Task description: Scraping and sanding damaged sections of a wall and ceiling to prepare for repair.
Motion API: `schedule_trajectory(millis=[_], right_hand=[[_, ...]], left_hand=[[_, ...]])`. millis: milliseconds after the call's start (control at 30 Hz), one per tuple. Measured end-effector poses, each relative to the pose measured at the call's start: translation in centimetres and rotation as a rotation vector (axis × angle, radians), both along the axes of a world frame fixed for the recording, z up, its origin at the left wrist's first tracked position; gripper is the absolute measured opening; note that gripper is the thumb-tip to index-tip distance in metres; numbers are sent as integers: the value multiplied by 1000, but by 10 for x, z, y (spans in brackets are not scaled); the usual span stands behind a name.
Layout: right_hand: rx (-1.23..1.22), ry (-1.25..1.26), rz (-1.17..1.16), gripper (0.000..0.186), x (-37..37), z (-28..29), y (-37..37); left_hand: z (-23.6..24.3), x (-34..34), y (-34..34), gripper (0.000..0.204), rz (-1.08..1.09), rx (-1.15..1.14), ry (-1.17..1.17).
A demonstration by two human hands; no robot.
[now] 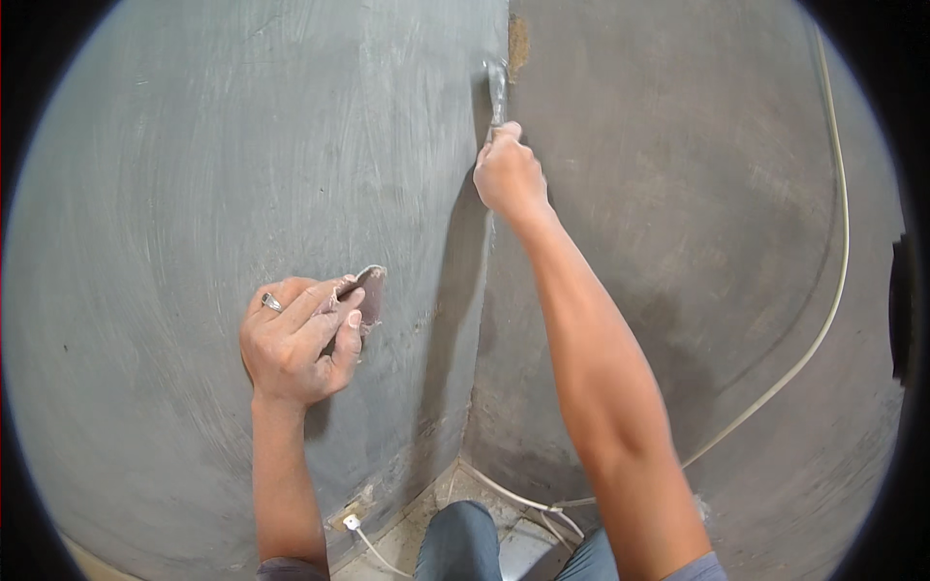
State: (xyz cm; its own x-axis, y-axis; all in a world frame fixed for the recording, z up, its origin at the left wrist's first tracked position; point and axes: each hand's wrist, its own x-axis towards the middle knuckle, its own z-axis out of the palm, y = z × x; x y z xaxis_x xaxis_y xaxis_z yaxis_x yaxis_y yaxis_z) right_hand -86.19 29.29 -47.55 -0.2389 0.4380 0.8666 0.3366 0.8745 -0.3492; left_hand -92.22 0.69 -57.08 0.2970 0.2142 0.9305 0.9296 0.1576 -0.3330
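My right hand (511, 174) reaches up to the inner corner of two walls, its fingers wrapped around the handle of a putty knife (498, 89). The metal blade points upward along the corner line, close beside a brown patch (519, 46). Lower on the left, my left hand (295, 339) pinches a folded piece of sandpaper (371, 295), brownish pink with ragged, whitish edges. That hand, dusty and with a ring on one finger, is in front of the grey left wall (174, 194). Most of the knife's handle is hidden in my fist.
A cream cable (845, 223) runs down the darker right wall (668, 165) to the floor. At the left wall's foot, a white plug (352, 522) with a cord sits at a socket. My knees (462, 542) are above the tiled floor (426, 513).
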Motion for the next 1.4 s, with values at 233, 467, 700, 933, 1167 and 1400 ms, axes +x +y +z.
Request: schedule_trajectory(millis=[233,467,700,933,1167,1400], right_hand=[[19,177,123,24,8,19,-59],[-154,91,169,32,16,17,-67],[-80,24,68,27,10,12,-41],[-144,-40,38,30,10,8,-26],[-133,84,89,31,14,6,-37],[-112,92,93,32,18,5,-38]], left_hand=[[-4,-9,-8,11,41,-14,-11],[-3,-8,-7,11,43,-16,-8],[0,-6,-6,10,37,-9,-6],[-1,-2,-2,9,25,6,-9],[-1,-4,-5,10,33,-26,5],[-3,-5,-4,9,22,-18,0]])
